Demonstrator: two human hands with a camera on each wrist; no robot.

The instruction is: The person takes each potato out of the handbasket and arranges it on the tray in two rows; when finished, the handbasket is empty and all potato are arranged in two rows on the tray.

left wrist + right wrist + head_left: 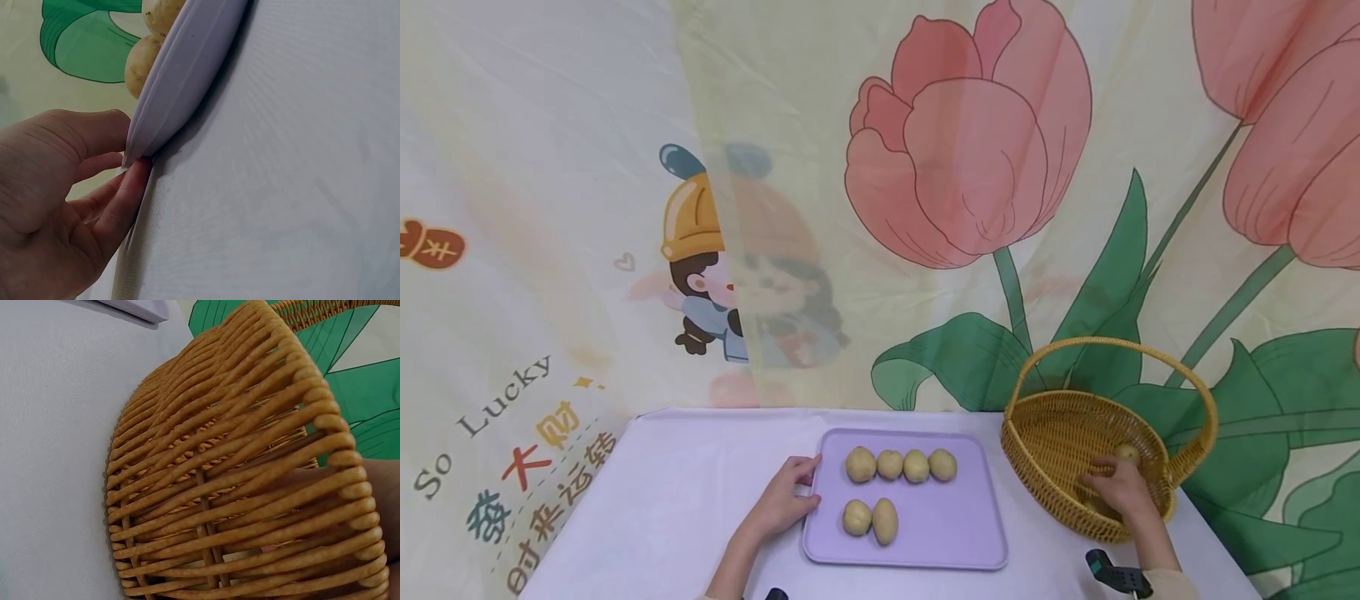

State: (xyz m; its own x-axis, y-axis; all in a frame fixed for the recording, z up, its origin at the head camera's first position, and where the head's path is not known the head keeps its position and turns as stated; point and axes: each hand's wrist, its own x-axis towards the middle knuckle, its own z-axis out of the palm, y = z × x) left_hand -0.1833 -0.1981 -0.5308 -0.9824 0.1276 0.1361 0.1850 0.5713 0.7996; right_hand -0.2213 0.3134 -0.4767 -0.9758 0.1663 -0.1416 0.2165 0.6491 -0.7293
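A lilac tray (pixel 947 533) lies on the table with several potatoes on it. The far row holds several potatoes, among them one (pixel 861 464) at its left end. Nearer, a round potato (pixel 857 517) and an oblong potato (pixel 885 522) sit side by side. My left hand (pixel 782 500) touches the tray's left edge, thumb and finger spread apart along it. My right hand (pixel 1122 487) is inside a wicker basket (pixel 1037 483), its fingers spread. One potato (pixel 1127 452) lies just behind that hand, and another (pixel 1097 505) is partly hidden beneath it. Basket weave covers most of the right hand in the right wrist view.
The basket's tall arched handle (pixel 1105 340) rises over its opening. A white cloth covers the table (pixel 685 483). Behind it hangs a printed curtain (pixel 790 83) with tulips and a cartoon figure. The basket stands close to the tray's right side.
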